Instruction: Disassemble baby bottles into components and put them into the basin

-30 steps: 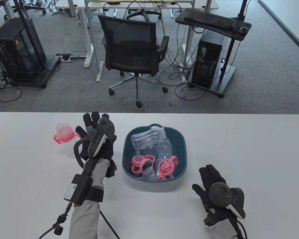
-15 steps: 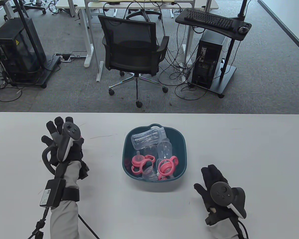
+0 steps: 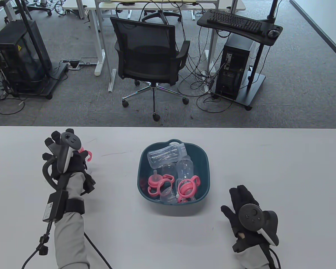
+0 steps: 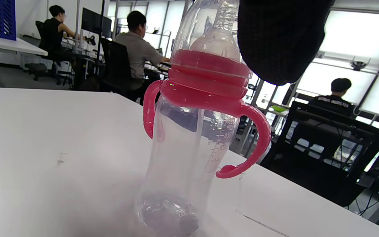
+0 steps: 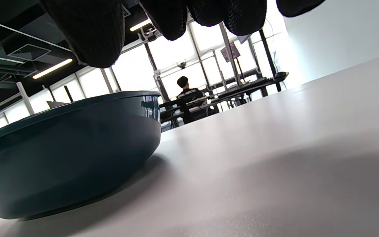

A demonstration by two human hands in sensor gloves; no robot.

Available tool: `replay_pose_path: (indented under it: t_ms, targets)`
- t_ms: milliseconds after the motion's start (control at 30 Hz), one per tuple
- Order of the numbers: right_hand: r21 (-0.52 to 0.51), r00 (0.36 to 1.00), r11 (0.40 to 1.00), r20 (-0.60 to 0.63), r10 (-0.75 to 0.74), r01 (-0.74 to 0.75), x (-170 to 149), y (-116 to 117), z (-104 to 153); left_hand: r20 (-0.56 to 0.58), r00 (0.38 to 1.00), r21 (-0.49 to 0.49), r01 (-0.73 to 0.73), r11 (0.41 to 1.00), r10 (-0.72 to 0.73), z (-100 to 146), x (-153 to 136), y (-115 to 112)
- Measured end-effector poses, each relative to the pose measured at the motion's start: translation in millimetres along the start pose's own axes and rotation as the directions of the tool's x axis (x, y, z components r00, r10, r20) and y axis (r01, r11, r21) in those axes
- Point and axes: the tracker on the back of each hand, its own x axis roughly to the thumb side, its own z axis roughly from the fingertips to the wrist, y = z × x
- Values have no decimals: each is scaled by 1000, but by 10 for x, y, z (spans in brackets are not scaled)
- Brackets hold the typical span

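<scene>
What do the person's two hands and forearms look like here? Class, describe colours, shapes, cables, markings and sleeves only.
Both hands, the left hand and the right hand, wear black knit sensor gloves, each with a dark rounded tracker with a white underside strapped to its back. The sleeves are light grey. A black box with a white label is strapped to the left forearm, and black cables trail from both wrists.

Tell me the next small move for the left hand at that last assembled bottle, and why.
Probably close the left hand round the baby bottle and lift it. The bottle stands upright on the table, cap and pink collar on, with the hand over it but no clear grip showing. The right hand rests flat near the basin.
</scene>
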Motion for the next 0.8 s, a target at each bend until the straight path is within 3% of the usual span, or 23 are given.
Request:
replay_pose_path:
  t_ms: [133,433,800]
  targets:
    - [6,1000,1000,1,4,-4,4,11,-2,-30,999,-63,10,998,-12,-85,-52,-83]
    - [13,1000,1000,0,7,-7,9,21,-2,8,972,-66,-235,970,236,-163,-47,-144]
    - [15,1000,1000,-3,8,-8,9,29,-3,25,969,-9,-244,970,244,-166,-32,-197]
